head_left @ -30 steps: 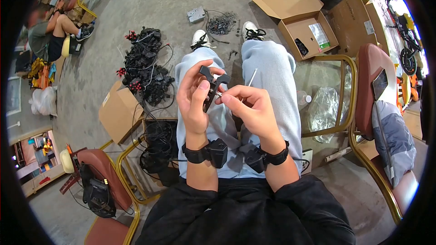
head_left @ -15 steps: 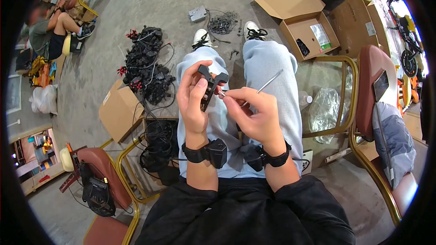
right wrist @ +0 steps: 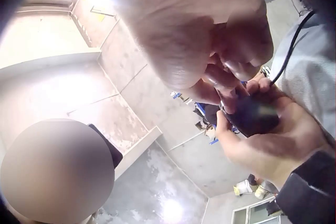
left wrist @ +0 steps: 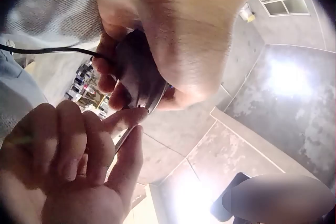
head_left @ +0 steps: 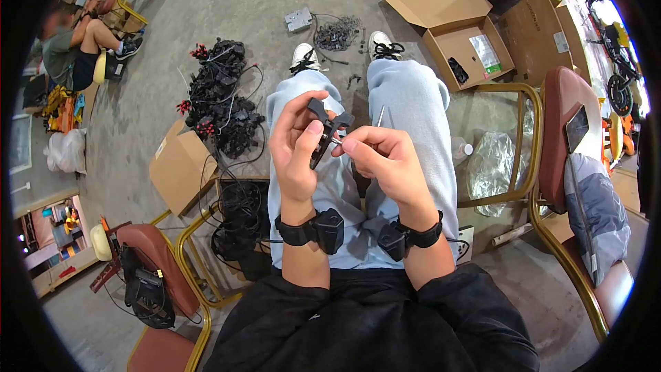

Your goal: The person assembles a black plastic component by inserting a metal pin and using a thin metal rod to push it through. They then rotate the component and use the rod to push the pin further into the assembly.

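Observation:
My left hand [head_left: 295, 162] grips a black forked part [head_left: 341, 121] above my lap, thumb on its near face and fingers behind it. With thumb and forefinger my right hand [head_left: 391, 162] pinches a thin metal hex key [head_left: 381, 118]. Its short end points at the side of the part, while the long arm sticks out beyond the fingers. In the left wrist view the key [left wrist: 124, 139] shows as a thin line between the right fingertips, close under the dark part [left wrist: 137, 69]. The right wrist view has the part [right wrist: 257, 115] in the left palm, the key mostly hidden.
A pile of black parts and cables [head_left: 224, 100] lies on the floor to the left. Small dark pieces [head_left: 336, 34] lie beyond the shoes. An open cardboard box [head_left: 468, 48] stands ahead right. Chairs [head_left: 162, 262] flank both sides; another person [head_left: 69, 55] sits far left.
The hex key's long arm swung out to the right, then back to pointing up and away. The right fingers shifted with it. The left hand still holds the black part, now tilted slightly.

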The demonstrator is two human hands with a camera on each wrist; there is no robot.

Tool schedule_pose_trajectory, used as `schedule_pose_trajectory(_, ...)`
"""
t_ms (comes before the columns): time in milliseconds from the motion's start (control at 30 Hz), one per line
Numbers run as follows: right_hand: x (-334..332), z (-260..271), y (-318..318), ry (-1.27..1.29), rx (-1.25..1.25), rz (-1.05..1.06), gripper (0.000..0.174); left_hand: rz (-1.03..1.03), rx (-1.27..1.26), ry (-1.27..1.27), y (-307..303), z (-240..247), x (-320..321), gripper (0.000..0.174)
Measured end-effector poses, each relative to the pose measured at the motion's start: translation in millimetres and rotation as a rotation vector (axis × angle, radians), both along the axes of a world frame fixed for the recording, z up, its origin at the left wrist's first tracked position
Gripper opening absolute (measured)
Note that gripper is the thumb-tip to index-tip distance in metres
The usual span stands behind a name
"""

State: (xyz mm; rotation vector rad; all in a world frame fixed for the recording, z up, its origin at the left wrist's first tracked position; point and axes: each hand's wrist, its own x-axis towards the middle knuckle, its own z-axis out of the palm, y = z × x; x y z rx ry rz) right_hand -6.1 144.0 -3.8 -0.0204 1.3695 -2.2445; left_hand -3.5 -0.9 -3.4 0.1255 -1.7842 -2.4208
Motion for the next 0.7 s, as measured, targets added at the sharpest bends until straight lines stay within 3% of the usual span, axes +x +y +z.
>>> schedule_pose_trajectory(300,2,0,-4,0.052,0.100,0.000,0.011,-0.008,0.012,0.004,1,0,0,0.036)
schedule_pose_trajectory(367,5,4,-8,0.520,0.533,-0.186,0.008,0.001,0.006,0.005,2,2,0,0.036)
schedule_pose_trajectory(467,4,5,-11,0.638,0.617,-0.241,0.008,0.017,0.013,-0.022,3,4,0,0.035)
schedule_pose_trajectory(700,5,-5,-9,0.487,0.419,-0.185,0.009,0.048,-0.001,-0.051,4,3,-2,0.040)
